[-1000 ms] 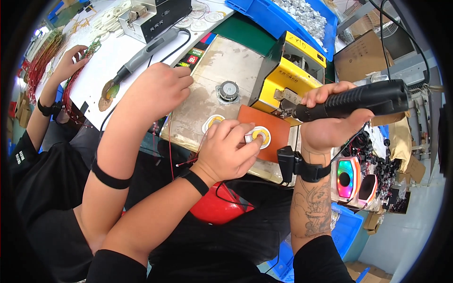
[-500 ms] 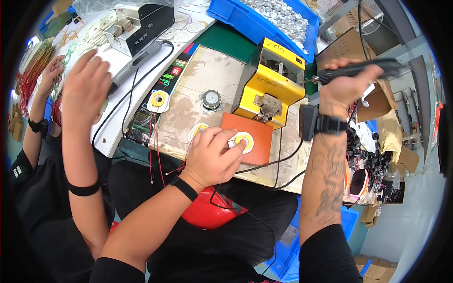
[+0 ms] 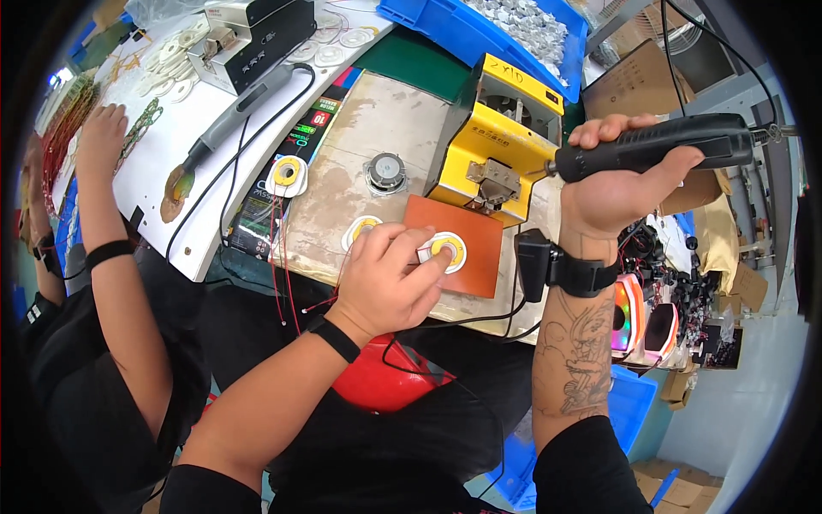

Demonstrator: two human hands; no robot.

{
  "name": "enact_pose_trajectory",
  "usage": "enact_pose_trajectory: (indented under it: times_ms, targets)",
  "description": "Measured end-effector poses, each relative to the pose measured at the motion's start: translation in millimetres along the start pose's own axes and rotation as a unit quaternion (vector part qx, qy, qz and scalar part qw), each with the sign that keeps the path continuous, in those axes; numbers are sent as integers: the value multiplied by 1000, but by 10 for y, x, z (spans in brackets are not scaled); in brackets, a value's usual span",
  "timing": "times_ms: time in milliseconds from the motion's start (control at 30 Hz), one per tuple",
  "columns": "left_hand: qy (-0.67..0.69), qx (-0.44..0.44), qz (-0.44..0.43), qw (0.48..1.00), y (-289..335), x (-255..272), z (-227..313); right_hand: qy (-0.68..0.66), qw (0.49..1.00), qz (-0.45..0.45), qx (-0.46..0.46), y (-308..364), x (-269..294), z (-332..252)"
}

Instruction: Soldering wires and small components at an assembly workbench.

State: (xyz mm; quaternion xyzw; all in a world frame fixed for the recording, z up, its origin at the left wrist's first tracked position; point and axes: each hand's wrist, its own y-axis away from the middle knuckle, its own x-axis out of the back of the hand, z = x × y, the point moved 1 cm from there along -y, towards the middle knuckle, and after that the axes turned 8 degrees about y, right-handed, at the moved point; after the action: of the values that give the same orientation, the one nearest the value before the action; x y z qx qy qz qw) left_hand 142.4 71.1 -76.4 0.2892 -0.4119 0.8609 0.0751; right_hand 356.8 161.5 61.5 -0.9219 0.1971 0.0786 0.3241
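Note:
My left hand [image 3: 385, 278] is closed, its fingertips pressing a white ring-shaped part with a yellow centre [image 3: 458, 252] down on an orange-brown pad [image 3: 479, 270]. My right hand [image 3: 621, 193] wraps round a black electric screwdriver [image 3: 659, 144], held level. Its bit points left, at the front of a yellow screw feeder [image 3: 458, 167]; whether it touches a screw there is too small to tell. Beside my left hand lies a second white part with a yellow ring [image 3: 363, 226], partly covered. A round speaker driver [image 3: 385, 174] rests on the board beyond it.
Another white part [image 3: 288, 175] with red wires lies at left. A soldering iron [image 3: 235, 116] rests on the white table, where a co-worker's hand [image 3: 101, 133] handles wires. A blue bin [image 3: 437, 32] of silvery parts stands at the back. Lit speakers [image 3: 628, 310] sit at right.
My right hand has brought the screwdriver left and slightly down, its bit now at the feeder's front. My left hand stays on the white part. The co-worker's near hand has moved left.

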Motion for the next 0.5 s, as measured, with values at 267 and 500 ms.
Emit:
enact_pose_trajectory:
  times_ms: [267, 500]
  targets:
    - [-8, -3, -2, 1000, 6, 27, -3, -32, 999, 11, 1, -314, -73, -141]
    - [-13, -7, 13, 1000, 15, 20, -29, -33, 998, -26, -53, 76, -120, -29]
